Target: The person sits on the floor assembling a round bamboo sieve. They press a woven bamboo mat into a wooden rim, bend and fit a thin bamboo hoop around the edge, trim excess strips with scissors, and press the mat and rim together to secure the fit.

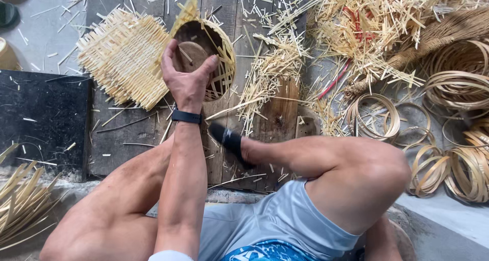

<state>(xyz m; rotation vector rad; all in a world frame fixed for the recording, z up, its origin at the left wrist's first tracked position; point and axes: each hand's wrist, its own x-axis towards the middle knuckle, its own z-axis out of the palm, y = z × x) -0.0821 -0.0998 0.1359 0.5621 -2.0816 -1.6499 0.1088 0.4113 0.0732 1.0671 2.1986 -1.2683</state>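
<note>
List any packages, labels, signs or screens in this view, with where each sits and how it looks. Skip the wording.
No packages, labels, signs or lit screens show.
Nearest thing: a black band on the wrist of the left hand, a narrow dark strap; no display face is visible.
That hand presses a round wooden form inside a half-woven pale bamboo basket on the dark wooden boards.
</note>
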